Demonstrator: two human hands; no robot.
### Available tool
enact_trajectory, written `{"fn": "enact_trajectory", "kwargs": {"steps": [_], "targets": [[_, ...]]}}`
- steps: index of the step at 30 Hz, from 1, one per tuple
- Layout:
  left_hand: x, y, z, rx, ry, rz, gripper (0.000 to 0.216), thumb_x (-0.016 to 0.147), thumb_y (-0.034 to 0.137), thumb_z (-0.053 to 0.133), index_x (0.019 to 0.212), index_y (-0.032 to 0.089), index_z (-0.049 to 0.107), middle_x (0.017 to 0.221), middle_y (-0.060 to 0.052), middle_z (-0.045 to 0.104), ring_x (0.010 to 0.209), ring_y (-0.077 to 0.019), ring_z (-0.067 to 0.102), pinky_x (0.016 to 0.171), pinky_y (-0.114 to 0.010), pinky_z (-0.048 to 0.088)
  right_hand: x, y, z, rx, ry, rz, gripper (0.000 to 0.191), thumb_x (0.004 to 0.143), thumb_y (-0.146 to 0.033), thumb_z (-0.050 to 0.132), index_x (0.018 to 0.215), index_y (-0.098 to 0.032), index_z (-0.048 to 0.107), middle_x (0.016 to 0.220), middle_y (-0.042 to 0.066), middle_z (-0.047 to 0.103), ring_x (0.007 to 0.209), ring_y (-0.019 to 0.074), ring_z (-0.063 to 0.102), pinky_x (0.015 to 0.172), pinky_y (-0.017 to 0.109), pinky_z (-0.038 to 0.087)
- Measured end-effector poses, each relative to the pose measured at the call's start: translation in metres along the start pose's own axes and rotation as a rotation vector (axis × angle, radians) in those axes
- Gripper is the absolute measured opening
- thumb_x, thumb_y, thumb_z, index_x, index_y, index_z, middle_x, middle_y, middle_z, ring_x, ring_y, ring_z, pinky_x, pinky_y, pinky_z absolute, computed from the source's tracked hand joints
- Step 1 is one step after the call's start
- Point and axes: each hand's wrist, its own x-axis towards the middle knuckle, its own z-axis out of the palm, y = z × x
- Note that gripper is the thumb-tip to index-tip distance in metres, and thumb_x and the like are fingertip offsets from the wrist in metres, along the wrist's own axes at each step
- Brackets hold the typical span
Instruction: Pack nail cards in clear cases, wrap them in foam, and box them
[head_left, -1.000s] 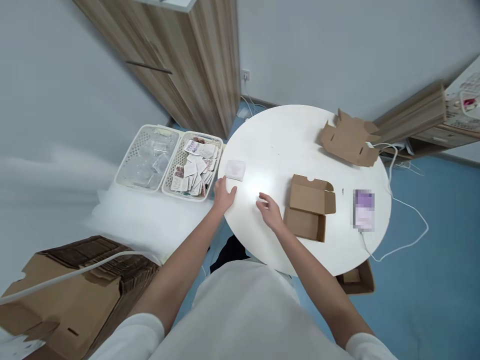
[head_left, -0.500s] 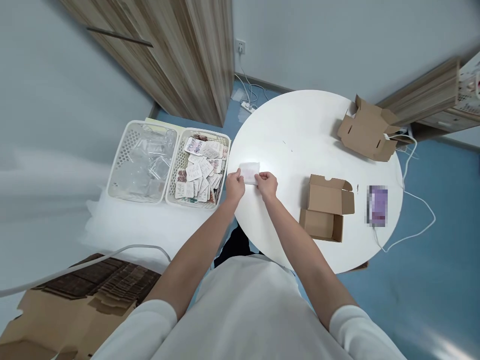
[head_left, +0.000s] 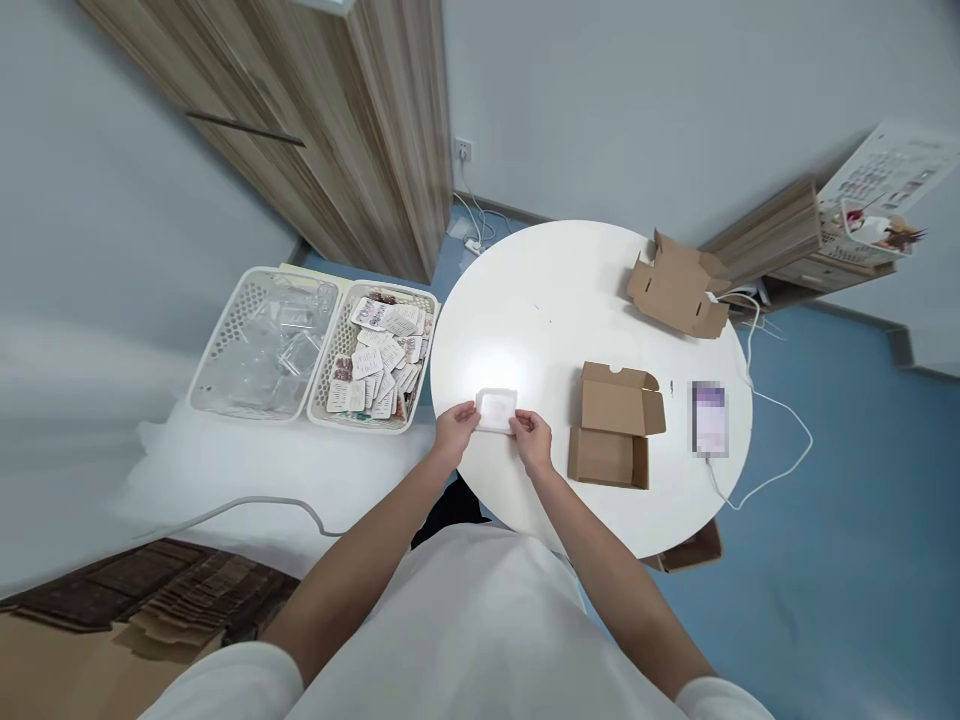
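Observation:
A small clear plastic case [head_left: 496,408] is held just above the near edge of the round white table [head_left: 555,300]. My left hand [head_left: 454,433] pinches its left side and my right hand [head_left: 532,439] pinches its right side; both hands are closed on it. An open brown cardboard box [head_left: 613,424] lies on the table just right of my right hand.
A phone [head_left: 708,418] on a white cable lies right of the box. A second folded cardboard box [head_left: 677,284] sits at the far right. Left of the table stand two white baskets, one with clear cases [head_left: 259,342], one with printed cards [head_left: 372,360]. Flat cardboard [head_left: 135,600] fills a box at lower left.
Both hands closed on the plastic case, which lay on the table a second ago, and brought it toward my body at the table's near edge. The camera view shifted.

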Motion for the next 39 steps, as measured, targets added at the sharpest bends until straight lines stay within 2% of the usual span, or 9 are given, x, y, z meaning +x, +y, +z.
{"fn": "enact_trajectory", "kwargs": {"steps": [5,9,16,22,24,27,33,39], "targets": [[-0.038,-0.002,0.009,-0.053,-0.053,0.009,0.032,0.063,0.022,0.07,0.093,0.014,0.064,0.093,-0.01,0.066,0.089,-0.0199,0.061,0.081,-0.035,0.047,-0.021,0.007,-0.033,-0.055,-0.055,-0.073,0.032,0.065,-0.038,0.06,0.089,-0.018,0.062,0.092,0.007,0.066,0.076,0.0186,0.062,0.071,0.033,0.05],[-0.071,-0.01,0.03,0.015,-0.076,0.072,0.032,0.065,0.025,0.068,0.094,0.014,0.064,0.093,-0.01,0.066,0.088,-0.0201,0.061,0.081,-0.035,0.047,-0.042,0.007,-0.076,-0.061,-0.117,-0.127,0.034,0.067,-0.041,0.06,0.091,-0.017,0.061,0.091,0.008,0.066,0.075,0.0192,0.063,0.069,0.033,0.05],[-0.106,-0.029,0.101,0.228,-0.191,0.249,0.03,0.069,0.025,0.061,0.098,0.015,0.061,0.097,-0.009,0.064,0.087,-0.0178,0.061,0.08,-0.033,0.047,-0.058,0.013,-0.166,-0.074,-0.036,-0.233,0.033,0.069,-0.038,0.059,0.094,-0.017,0.061,0.091,0.009,0.066,0.08,0.0202,0.063,0.074,0.035,0.05],[-0.115,-0.027,0.153,0.548,-0.192,0.45,0.024,0.073,0.018,0.054,0.096,0.016,0.059,0.094,-0.007,0.064,0.082,-0.0155,0.06,0.077,-0.029,0.048,-0.04,0.017,-0.215,-0.186,0.007,-0.252,0.024,0.068,-0.03,0.057,0.089,-0.019,0.056,0.085,0.005,0.064,0.074,0.0164,0.061,0.071,0.031,0.049],[-0.115,-0.025,0.163,0.627,-0.208,0.475,0.023,0.073,0.015,0.052,0.094,0.016,0.06,0.093,-0.006,0.065,0.083,-0.0151,0.06,0.078,-0.028,0.048,-0.029,0.018,-0.224,-0.24,-0.022,-0.238,0.022,0.067,-0.028,0.056,0.088,-0.02,0.054,0.082,0.003,0.063,0.069,0.0146,0.06,0.067,0.029,0.049],[-0.112,-0.025,0.171,0.724,-0.226,0.431,0.025,0.072,0.011,0.049,0.094,0.017,0.059,0.093,-0.006,0.065,0.082,-0.0146,0.06,0.077,-0.026,0.047,-0.014,0.02,-0.229,-0.339,-0.08,-0.219,0.019,0.067,-0.024,0.053,0.086,-0.021,0.052,0.075,-0.001,0.06,0.064,0.0131,0.058,0.063,0.027,0.047],[-0.107,-0.029,0.175,0.903,-0.299,0.366,0.03,0.071,0.008,0.046,0.096,0.018,0.058,0.098,-0.004,0.065,0.087,-0.0156,0.06,0.075,-0.023,0.045,-0.001,0.024,-0.223,-0.61,-0.108,-0.259,0.016,0.069,-0.015,0.048,0.083,-0.022,0.048,0.073,-0.001,0.058,0.069,0.0142,0.055,0.062,0.025,0.041],[-0.108,-0.03,0.182,0.991,-0.32,0.344,0.023,0.068,0.01,0.048,0.086,0.019,0.059,0.082,-0.004,0.065,0.076,-0.0184,0.06,0.06,-0.024,0.044,0.004,0.026,-0.22,-0.728,-0.113,-0.233,0.016,0.069,-0.012,0.046,0.082,-0.022,0.046,0.076,0.001,0.057,0.07,0.0142,0.053,0.058,0.023,0.037]]}}
